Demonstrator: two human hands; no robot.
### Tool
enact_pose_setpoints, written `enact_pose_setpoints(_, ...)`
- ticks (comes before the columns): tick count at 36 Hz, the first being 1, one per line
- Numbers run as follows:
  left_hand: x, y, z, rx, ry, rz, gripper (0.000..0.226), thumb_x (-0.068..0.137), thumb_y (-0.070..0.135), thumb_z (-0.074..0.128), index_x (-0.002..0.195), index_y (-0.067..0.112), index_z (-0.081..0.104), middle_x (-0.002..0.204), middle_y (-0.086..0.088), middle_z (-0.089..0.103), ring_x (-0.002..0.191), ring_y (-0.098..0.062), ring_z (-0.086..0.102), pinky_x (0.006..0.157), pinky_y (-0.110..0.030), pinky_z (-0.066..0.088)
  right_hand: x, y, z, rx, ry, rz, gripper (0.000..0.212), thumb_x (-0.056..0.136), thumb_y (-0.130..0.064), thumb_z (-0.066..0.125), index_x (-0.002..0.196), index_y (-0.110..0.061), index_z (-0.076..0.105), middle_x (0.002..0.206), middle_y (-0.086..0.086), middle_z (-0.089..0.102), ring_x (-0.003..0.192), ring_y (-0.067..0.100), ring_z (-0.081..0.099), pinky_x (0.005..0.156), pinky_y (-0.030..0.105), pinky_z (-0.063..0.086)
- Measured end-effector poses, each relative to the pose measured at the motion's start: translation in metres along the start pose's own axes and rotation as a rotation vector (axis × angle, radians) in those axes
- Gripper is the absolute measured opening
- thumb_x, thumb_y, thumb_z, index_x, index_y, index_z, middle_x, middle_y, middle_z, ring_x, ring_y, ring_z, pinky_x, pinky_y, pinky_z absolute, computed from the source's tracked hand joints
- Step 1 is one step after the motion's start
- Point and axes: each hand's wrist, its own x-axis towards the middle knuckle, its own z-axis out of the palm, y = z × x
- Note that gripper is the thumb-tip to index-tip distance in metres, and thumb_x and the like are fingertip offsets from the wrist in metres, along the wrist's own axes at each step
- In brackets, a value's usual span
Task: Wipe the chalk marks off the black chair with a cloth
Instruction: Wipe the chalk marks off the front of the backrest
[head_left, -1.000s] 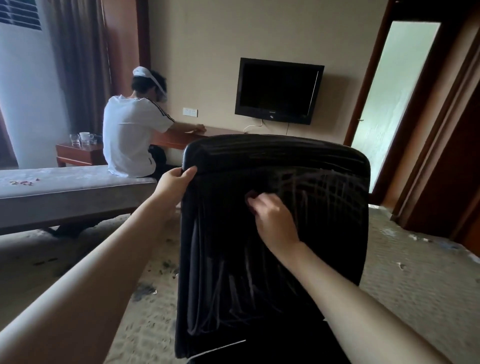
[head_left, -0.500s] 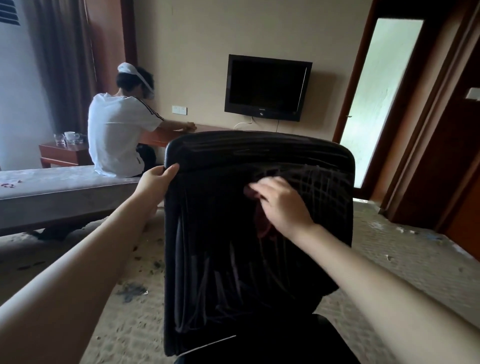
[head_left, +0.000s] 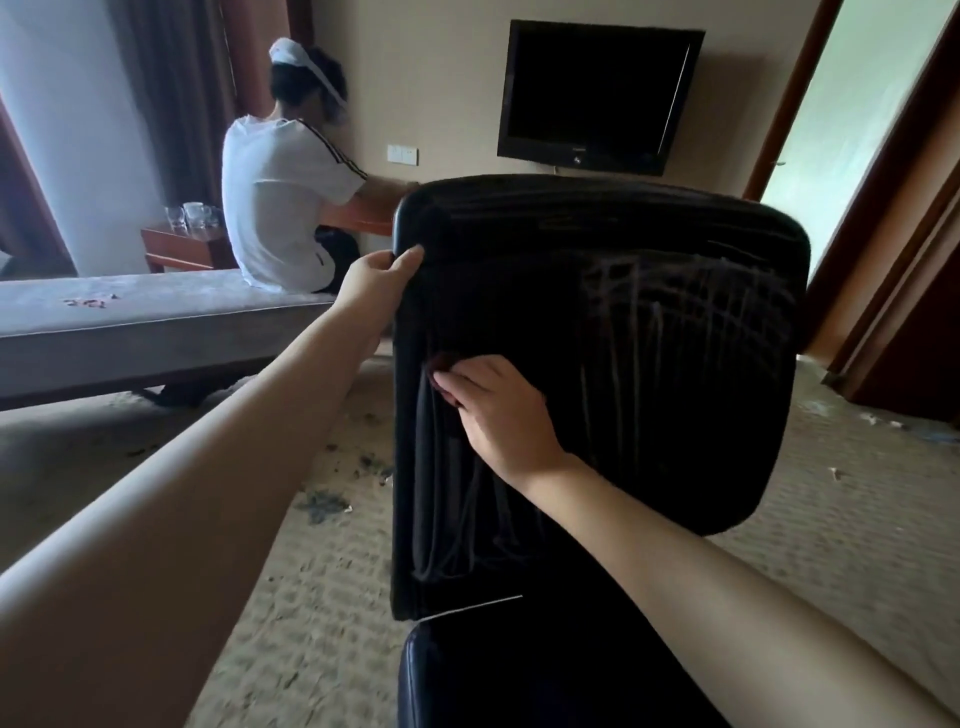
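A: Item one, black chair (head_left: 597, 364). What is cut off?

B: The seat runs out of the bottom edge and the base is hidden. Only the backrest shows whole.

A: Chalk marks (head_left: 691, 312)?

B: Faint pale crossed lines on the backrest's upper right, hard to trace.

A: Cloth (head_left: 440, 362)?

B: Dark red and almost wholly covered. A scrap shows past the fingertips, against the backrest's left-middle, well apart from the marks.

A: Hands?

B: The left hand (head_left: 374, 275) clasps the backrest's upper left edge, with the thumb over the rim. The right hand (head_left: 498, 410) has its fingers bent over the cloth, pressing it to the chair.

A: Containers?

B: Glasses (head_left: 189, 215) on a side table (head_left: 176, 249) at far left. I cannot tell their contents.
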Motion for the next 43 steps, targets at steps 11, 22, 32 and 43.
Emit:
enact_pose_setpoints(11,-0.003,0.004,0.001,-0.038,-0.034,-0.033,0.026,0.095,0.039,0.055,0.081,0.017,0.060,0.073,0.002,0.058,0.071,-0.017,0.058,0.082,-0.042,0.053,-0.100,-0.030,-0.004,0.065,-0.266,0.024,0.015,0.087,-0.009,0.060,0.094,-0.014,0.072,0.083,-0.004,0.063,0.082,0.017,0.061,0.050,0.029,0.052)
enact_pose_setpoints(22,-0.044,-0.042,-0.001,0.193,-0.043,0.054,0.042,0.085,0.039,0.068,0.115,0.010,0.064,0.105,-0.004,0.071,0.095,-0.015,0.067,0.084,-0.030,0.054,-0.032,0.006,-0.077,0.046,-0.379,0.061,0.020,0.080,-0.003,0.058,0.092,-0.007,0.073,0.086,0.007,0.067,0.081,0.028,0.063,0.064,0.034,0.054)
enact_pose_setpoints(32,-0.034,-0.040,0.016,0.373,0.078,0.075,0.037,0.089,0.031,0.064,0.118,0.007,0.062,0.117,-0.009,0.066,0.108,-0.025,0.061,0.092,-0.035,0.049,0.007,0.050,-0.125,-0.202,-0.263,0.076,0.034,0.065,0.017,0.055,0.090,0.000,0.072,0.081,0.012,0.066,0.075,0.035,0.062,0.048,0.040,0.053)
enact_pose_setpoints(43,-0.006,-0.052,0.060,0.145,-0.042,0.123,0.024,0.093,0.024,0.061,0.114,0.012,0.062,0.100,-0.001,0.068,0.082,-0.005,0.067,0.068,-0.017,0.048,0.027,0.130,-0.113,-0.224,0.066,0.027,0.029,0.084,-0.002,0.043,0.089,0.004,0.070,0.086,0.013,0.065,0.076,0.033,0.060,0.062,0.039,0.054)
